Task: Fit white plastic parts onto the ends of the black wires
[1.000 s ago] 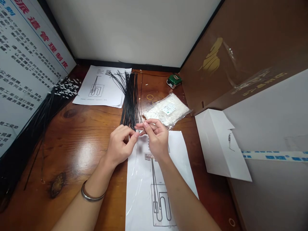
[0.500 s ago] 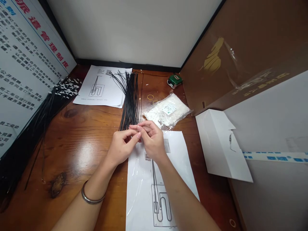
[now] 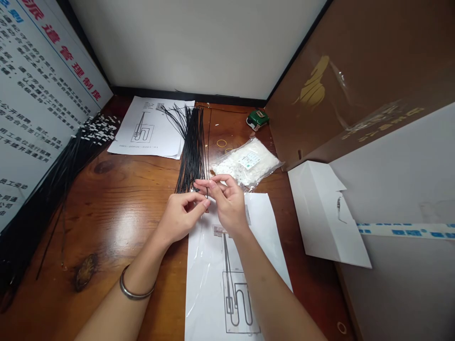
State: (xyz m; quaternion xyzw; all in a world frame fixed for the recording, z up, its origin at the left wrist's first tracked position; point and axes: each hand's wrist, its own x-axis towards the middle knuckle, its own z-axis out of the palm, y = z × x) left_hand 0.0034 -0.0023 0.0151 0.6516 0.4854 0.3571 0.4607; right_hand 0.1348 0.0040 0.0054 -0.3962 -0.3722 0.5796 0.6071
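Note:
My left hand (image 3: 183,214) is closed, with thumb and forefinger pinched on the end of a thin black wire (image 3: 207,192). Just above and to the right, my right hand (image 3: 227,201) also has its thumb and forefinger together; what lies between them is too small to make out. The other fingers of that hand are loosely bent beside the wire. A bundle of black wires (image 3: 192,147) lies beyond both hands, its near ends close to my fingers. Under my hands and forearm is a sheet with a printed line drawing (image 3: 206,274), in a clear sleeve.
A clear bag of small white parts (image 3: 261,158) and a green tape measure (image 3: 258,120) lie at the back right. Printed papers (image 3: 122,137) are behind the bundle. More black wires with white ends (image 3: 71,151) lie left. A brown box (image 3: 355,71) borders the right.
My right hand has moved slightly up and away from my left, opening a small gap where a short stretch of black wire now shows. My left hand has barely moved.

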